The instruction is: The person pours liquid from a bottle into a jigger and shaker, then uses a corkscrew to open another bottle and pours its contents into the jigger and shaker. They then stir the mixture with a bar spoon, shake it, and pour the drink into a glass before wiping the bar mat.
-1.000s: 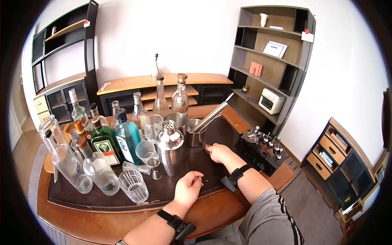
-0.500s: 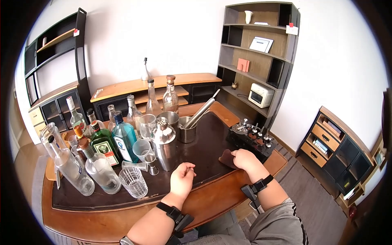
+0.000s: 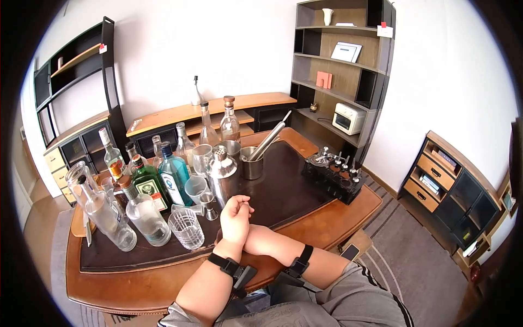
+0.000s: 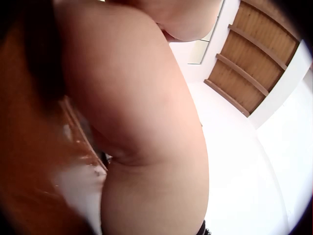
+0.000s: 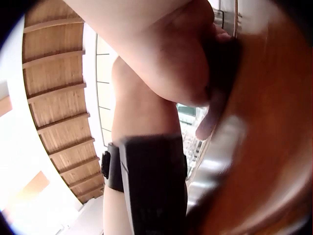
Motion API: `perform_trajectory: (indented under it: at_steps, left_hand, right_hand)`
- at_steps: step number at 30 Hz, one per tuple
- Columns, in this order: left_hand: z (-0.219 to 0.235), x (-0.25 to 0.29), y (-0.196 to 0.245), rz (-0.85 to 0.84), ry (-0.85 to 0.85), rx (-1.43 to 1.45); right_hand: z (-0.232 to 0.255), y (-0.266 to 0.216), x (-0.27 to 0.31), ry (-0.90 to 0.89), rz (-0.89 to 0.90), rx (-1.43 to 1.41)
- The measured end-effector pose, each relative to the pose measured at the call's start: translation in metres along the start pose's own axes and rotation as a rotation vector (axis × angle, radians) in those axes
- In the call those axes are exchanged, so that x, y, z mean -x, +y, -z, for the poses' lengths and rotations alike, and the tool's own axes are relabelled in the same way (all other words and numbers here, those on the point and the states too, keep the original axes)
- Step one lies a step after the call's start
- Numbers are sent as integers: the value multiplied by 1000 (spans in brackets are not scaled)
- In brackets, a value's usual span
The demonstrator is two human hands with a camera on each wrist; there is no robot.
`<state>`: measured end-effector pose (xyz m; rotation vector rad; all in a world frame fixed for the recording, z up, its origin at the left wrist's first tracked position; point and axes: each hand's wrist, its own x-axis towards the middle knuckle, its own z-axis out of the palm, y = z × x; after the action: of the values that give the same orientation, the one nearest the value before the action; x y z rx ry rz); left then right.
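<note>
In the head view my left hand (image 3: 235, 220) hovers over the front of the dark tabletop with its fingers loosely curled and nothing in them. My right arm crosses beneath the left wrist, which hides most of the right hand. Seen from the right wrist, that right hand (image 5: 178, 68) presses a dark brown cloth (image 5: 226, 68) down on the table surface. Just beyond the left hand stand a steel cocktail shaker (image 3: 222, 174) and a double jigger (image 3: 208, 208). A cut-glass tumbler (image 3: 186, 228) is to their left.
Several bottles crowd the table's left side, among them a green bottle (image 3: 148, 184) and a blue bottle (image 3: 173, 180). A steel cup (image 3: 251, 168) with bar tools stands behind the shaker. At the right sits a black rack (image 3: 333, 177) of metal-topped pieces.
My right hand first slid right across the tabletop with the brown cloth, then swept back left along the front edge, under the left wrist. The left hand stays raised, loosely curled.
</note>
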<state>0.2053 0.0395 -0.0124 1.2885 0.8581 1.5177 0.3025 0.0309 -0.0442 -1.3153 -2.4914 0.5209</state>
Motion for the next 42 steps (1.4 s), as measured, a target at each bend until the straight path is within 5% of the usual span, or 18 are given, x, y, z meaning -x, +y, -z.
perform_trajectory:
  at_steps: [5, 12, 16, 18, 19, 21, 24, 26, 28, 30, 32, 35, 39, 42]
  left_hand:
    - [8, 29, 83, -245, 20, 125]
    - [90, 109, 144, -509, 240, 60]
    - [126, 139, 166, -601, 447, 115]
    - [125, 156, 183, -668, 418, 83]
    - [122, 164, 192, -700, 379, 62]
    - [119, 182, 202, -776, 359, -95]
    - [130, 206, 208, -881, 304, -333]
    - [151, 219, 207, -891, 297, -440]
    - [167, 229, 196, -784, 482, -370]
    - [183, 233, 184, -668, 609, -283]
    - [184, 232, 176, -625, 659, -227]
    - [179, 225, 163, -578, 669, -234]
    - [160, 209, 152, -384, 453, -585]
    - [152, 190, 143, -404, 221, -943]
  right_hand:
    - [-17, -16, -1, 18, 99, 43]
    - [-6, -50, 26, -27, 183, 131]
    - [-40, -141, 37, -255, 507, -115]
    - [-70, -181, 39, -468, 751, -259]
    - [-63, -203, 40, -662, 679, -88]
    - [-59, -212, 34, -813, 752, -205]
    - [-67, -167, 5, -529, 832, -501]
    - [-11, -145, 3, -315, 695, -425]
    - [8, -111, -4, 82, 610, -421]
    - [36, -96, 6, 430, 287, -67]
    - [52, -82, 15, 466, 42, 158]
    - [48, -58, 21, 303, -91, 256]
    - [7, -26, -6, 32, 76, 235]
    - [3, -22, -23, 43, 38, 293]
